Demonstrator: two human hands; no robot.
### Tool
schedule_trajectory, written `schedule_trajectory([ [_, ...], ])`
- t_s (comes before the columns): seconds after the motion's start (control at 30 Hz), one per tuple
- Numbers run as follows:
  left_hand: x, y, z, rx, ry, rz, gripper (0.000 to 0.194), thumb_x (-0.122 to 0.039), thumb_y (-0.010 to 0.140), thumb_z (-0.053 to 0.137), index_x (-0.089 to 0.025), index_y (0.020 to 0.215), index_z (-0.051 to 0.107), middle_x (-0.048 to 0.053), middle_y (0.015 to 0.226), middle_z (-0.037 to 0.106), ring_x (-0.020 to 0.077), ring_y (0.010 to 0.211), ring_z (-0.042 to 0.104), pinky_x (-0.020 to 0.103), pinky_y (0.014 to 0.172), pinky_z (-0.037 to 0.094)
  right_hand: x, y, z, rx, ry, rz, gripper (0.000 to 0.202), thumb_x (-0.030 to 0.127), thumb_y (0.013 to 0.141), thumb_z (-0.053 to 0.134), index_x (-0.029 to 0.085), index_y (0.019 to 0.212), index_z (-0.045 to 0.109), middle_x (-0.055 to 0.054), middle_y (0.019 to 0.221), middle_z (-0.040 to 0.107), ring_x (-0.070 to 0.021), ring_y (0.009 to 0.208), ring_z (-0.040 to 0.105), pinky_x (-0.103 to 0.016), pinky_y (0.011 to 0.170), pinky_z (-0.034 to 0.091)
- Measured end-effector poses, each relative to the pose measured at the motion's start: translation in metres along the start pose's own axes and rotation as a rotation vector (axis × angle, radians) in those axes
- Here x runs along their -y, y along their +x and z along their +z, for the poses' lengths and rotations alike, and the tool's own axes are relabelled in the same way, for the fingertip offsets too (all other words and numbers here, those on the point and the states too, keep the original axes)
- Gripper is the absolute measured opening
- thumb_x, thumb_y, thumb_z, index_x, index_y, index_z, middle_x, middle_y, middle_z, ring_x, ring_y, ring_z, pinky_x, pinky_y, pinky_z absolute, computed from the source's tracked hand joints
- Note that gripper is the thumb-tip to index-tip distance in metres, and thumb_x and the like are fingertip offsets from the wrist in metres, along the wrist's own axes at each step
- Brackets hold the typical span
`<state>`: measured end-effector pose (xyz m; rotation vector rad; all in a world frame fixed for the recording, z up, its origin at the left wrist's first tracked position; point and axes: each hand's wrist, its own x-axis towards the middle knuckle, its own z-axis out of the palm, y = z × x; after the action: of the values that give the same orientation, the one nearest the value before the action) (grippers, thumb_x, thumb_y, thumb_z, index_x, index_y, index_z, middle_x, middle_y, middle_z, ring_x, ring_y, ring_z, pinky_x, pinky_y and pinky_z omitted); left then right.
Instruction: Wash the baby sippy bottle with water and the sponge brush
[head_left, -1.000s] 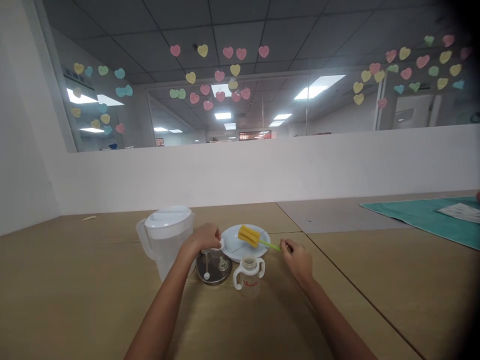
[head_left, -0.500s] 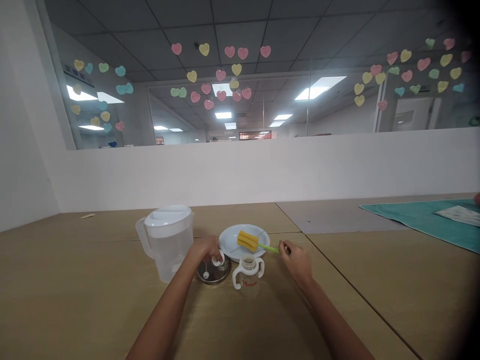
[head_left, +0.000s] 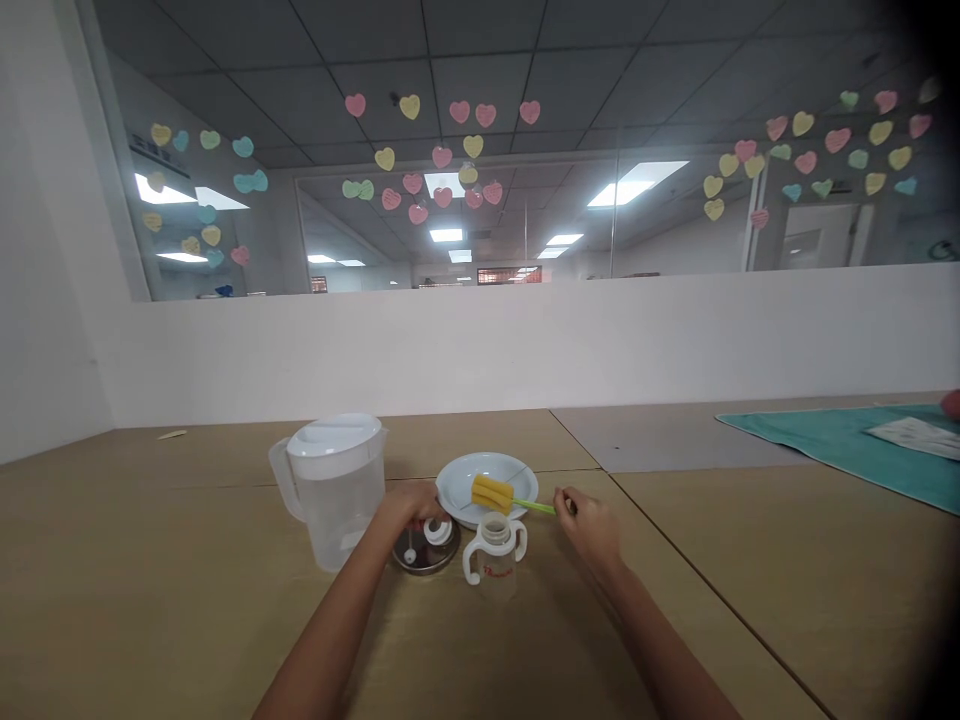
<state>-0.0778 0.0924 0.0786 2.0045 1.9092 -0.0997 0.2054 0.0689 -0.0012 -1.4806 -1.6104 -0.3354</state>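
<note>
A yellow sponge brush lies over the front of a white plate, and my right hand pinches the end of its green handle. My left hand is closed over the back of a round metal tray, at a white ring-shaped part; its fingertips are partly hidden, so its grip is unclear. A small white piece with a thin tube also lies on that tray. Between my hands stands an open clear bottle with two white handles, just in front of the plate.
A clear pitcher with a white lid stands left of the tray. A teal cloth with a patterned piece on it lies at the far right, a bit of a person's hand at its edge. A white wall rises behind the table.
The white part under my left hand has gone from tilted up to lying flatter on the tray. My right hand still holds the brush, almost unmoved. The view has shifted slightly.
</note>
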Motion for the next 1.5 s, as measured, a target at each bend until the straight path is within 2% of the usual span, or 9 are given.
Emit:
schedule_trajectory([
  [0.2, 0.009, 0.003, -0.001, -0.005, 0.022, 0.042, 0.031, -0.048, 0.064, 0.063, -0.017, 0.061, 0.060, 0.003, 0.052, 0.060, 0.0167, 0.053, 0.058, 0.026, 0.054, 0.048, 0.000, 0.000, 0.000, 0.017, 0.016, 0.002, 0.049, 0.040, 0.089, 0.029, 0.016, 0.065, 0.065, -0.006, 0.059, 0.064, -0.0102, 0.047, 0.048, -0.025, 0.049, 0.018],
  [0.5, 0.017, 0.006, -0.002, 0.049, -0.004, 0.054, 0.037, -0.053, 0.067, 0.059, -0.017, 0.057, 0.057, 0.006, 0.057, 0.064, 0.0175, 0.057, 0.060, 0.026, 0.057, 0.048, 0.001, 0.001, 0.001, 0.043, -0.014, 0.009, 0.049, 0.039, 0.089, 0.029, 0.016, 0.065, 0.065, -0.007, 0.061, 0.065, -0.0107, 0.047, 0.049, -0.026, 0.050, 0.019],
  [0.6, 0.017, 0.004, -0.004, 0.072, -0.032, 0.060, 0.035, -0.048, 0.070, 0.057, -0.017, 0.055, 0.055, 0.005, 0.060, 0.064, 0.0164, 0.058, 0.060, 0.025, 0.058, 0.048, 0.001, 0.001, 0.000, 0.046, 0.001, 0.009, 0.050, 0.041, 0.089, 0.029, 0.016, 0.065, 0.066, -0.007, 0.061, 0.065, -0.0107, 0.048, 0.050, -0.026, 0.050, 0.019],
  [0.77, 0.013, 0.001, -0.005, 0.097, -0.073, 0.062, 0.025, -0.032, 0.075, 0.051, -0.016, 0.056, 0.053, 0.004, 0.060, 0.064, 0.0150, 0.059, 0.061, 0.025, 0.059, 0.049, 0.001, 0.001, 0.000, 0.074, 0.007, 0.021, 0.046, 0.039, 0.088, 0.031, 0.016, 0.065, 0.065, -0.007, 0.061, 0.065, -0.0112, 0.049, 0.050, -0.026, 0.049, 0.019],
  [0.93, 0.012, 0.001, -0.005, 0.104, -0.101, 0.057, 0.021, -0.024, 0.073, 0.050, -0.015, 0.053, 0.053, 0.005, 0.059, 0.064, 0.0160, 0.060, 0.062, 0.027, 0.060, 0.049, 0.000, 0.001, 0.001, 0.064, 0.013, 0.013, 0.045, 0.037, 0.088, 0.033, 0.016, 0.064, 0.064, -0.006, 0.060, 0.064, -0.0104, 0.048, 0.050, -0.025, 0.049, 0.019],
  [1.17, 0.014, 0.001, -0.006, 0.115, -0.121, 0.076, 0.017, -0.019, 0.068, 0.051, -0.015, 0.052, 0.055, 0.004, 0.059, 0.064, 0.0152, 0.058, 0.061, 0.027, 0.060, 0.049, 0.000, 0.001, 0.000, 0.065, 0.012, 0.004, 0.044, 0.036, 0.088, 0.034, 0.017, 0.063, 0.064, -0.005, 0.059, 0.063, -0.0101, 0.047, 0.048, -0.025, 0.050, 0.018],
  [1.5, 0.016, 0.005, -0.004, 0.176, -0.156, 0.116, 0.012, -0.022, 0.065, 0.055, -0.016, 0.055, 0.059, 0.002, 0.057, 0.063, 0.0141, 0.059, 0.061, 0.025, 0.060, 0.051, 0.001, 0.001, -0.001, 0.101, 0.001, 0.027, 0.040, 0.035, 0.087, 0.036, 0.017, 0.065, 0.065, -0.005, 0.063, 0.066, -0.0110, 0.050, 0.050, -0.025, 0.050, 0.018],
])
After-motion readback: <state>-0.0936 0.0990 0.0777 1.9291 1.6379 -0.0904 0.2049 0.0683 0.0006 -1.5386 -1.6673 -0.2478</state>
